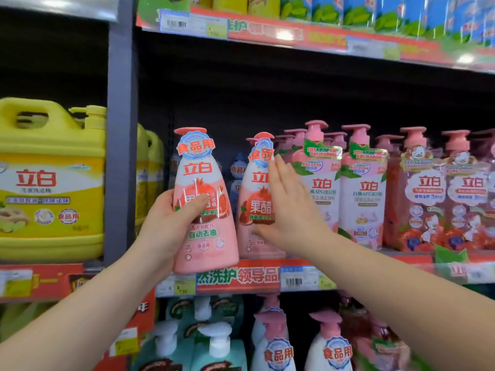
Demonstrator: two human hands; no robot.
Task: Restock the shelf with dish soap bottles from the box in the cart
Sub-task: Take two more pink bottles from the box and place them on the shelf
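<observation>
Head view, nearest first: my left hand (pixel 166 223) grips a pink dish soap bottle (pixel 206 234) upright. The fingers (pixel 199 202) are curled round its middle, and its base hangs in front of the price strip (pixel 241 278) on the shelf (pixel 401 257). My right hand (pixel 290 210) is flat, fingers straight and together, against a second pink bottle (pixel 253 207). That one stands on the shelf just beside the first. Further right stand pink pump bottles (pixel 320 183). Yellow jugs (pixel 51 183) fill the bay to the left.
</observation>
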